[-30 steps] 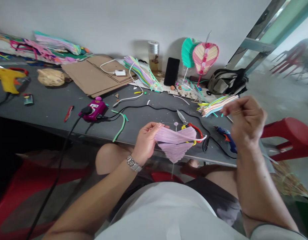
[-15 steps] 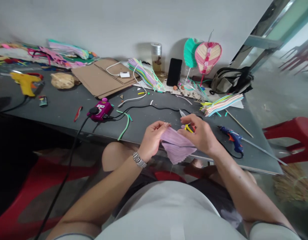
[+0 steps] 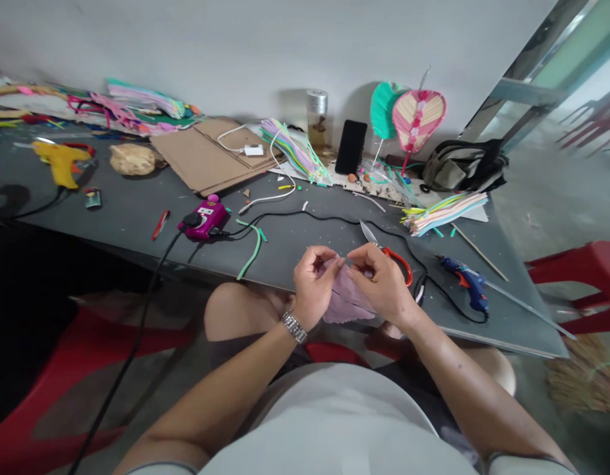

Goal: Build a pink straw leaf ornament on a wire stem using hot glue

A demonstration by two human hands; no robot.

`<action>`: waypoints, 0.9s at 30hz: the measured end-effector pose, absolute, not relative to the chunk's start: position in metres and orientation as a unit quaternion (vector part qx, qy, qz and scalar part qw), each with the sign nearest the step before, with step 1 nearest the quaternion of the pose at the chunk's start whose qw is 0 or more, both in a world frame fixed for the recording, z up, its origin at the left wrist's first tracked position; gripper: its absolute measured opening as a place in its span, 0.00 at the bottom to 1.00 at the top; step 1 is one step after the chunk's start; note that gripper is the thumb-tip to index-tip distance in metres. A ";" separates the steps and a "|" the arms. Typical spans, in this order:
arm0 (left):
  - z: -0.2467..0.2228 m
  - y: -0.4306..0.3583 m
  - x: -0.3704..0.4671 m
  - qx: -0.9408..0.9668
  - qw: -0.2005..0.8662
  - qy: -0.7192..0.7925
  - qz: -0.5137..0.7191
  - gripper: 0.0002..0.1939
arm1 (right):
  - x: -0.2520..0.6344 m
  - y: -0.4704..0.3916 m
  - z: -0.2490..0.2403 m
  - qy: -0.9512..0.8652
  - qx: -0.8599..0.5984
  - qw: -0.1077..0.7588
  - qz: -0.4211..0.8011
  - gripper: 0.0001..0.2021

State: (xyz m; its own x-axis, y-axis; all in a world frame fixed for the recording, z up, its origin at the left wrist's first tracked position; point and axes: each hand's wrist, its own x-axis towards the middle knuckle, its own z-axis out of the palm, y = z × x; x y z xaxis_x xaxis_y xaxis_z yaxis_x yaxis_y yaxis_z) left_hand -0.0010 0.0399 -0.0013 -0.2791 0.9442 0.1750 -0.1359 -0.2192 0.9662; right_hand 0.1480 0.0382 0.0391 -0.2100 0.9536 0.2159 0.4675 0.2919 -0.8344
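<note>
A ribbed lilac leaf-shaped piece (image 3: pixel 348 300), which looks made of fuzzy pipe cleaners, hangs from my fingers over the table's front edge. My left hand (image 3: pixel 314 284), with a metal watch on its wrist, pinches its upper end between thumb and fingertips. Closed in a pinch as well, my right hand (image 3: pixel 384 280) meets the left fingertips at that same end, where a thin bit shows between them. The fingers hide most of the gripped tip. Just behind my right hand lie scissors (image 3: pixel 398 259) with orange-red handles, partly covered by it.
A blue glue gun (image 3: pixel 465 280) lies at right, a yellow one (image 3: pixel 62 161) far left. A magenta power socket (image 3: pixel 206 219) feeds a black cable across the table (image 3: pixel 295 247). Behind are pipe-cleaner bundles (image 3: pixel 446 212), cardboard (image 3: pixel 206 158), a phone (image 3: pixel 351 146), a jar (image 3: pixel 317 119) and a pink fan (image 3: pixel 418 119).
My right hand has come left and its spread fingers have closed at the lilac piece's upper end, beside my left fingertips. The lilac piece has turned, and more of the scissors shows.
</note>
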 end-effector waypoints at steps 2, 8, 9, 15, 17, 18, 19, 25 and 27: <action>-0.004 0.037 -0.002 0.436 0.417 0.474 0.641 0.07 | 0.147 0.037 0.036 -0.693 -0.503 0.389 0.339 0.08; -0.007 0.028 -0.004 0.458 0.417 0.482 0.621 0.07 | 0.146 0.035 0.030 -0.656 -0.508 0.399 0.391 0.10; -0.008 0.027 -0.004 0.461 0.415 0.483 0.618 0.07 | 0.147 0.034 0.029 -0.654 -0.507 0.400 0.394 0.10; -0.019 0.024 -0.006 0.478 0.411 0.487 0.606 0.07 | 0.148 0.032 0.021 -0.652 -0.507 0.387 0.409 0.07; -0.020 0.023 -0.007 0.490 0.401 0.488 0.601 0.07 | 0.147 0.033 0.022 -0.657 -0.509 0.387 0.399 0.07; -0.020 0.023 -0.007 0.496 0.392 0.488 0.602 0.07 | 0.146 0.033 0.023 -0.662 -0.510 0.389 0.388 0.07; -0.020 0.023 -0.008 0.501 0.380 0.487 0.606 0.07 | 0.145 0.033 0.024 -0.667 -0.510 0.393 0.375 0.06; -0.018 0.021 -0.009 0.542 0.302 0.465 0.631 0.06 | 0.139 0.032 0.028 -0.667 -0.509 0.425 0.339 0.06; -0.017 0.021 -0.010 0.552 0.292 0.470 0.624 0.05 | 0.137 0.032 0.029 -0.663 -0.510 0.429 0.342 0.06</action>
State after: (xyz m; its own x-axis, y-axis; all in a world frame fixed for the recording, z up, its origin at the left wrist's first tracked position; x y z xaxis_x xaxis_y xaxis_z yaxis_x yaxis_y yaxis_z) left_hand -0.0102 0.0212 -0.0172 -0.2192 0.8833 0.4143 0.1550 -0.3878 0.9086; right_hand 0.1371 0.0320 0.0288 -0.1117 0.9692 0.2194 0.3837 0.2457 -0.8902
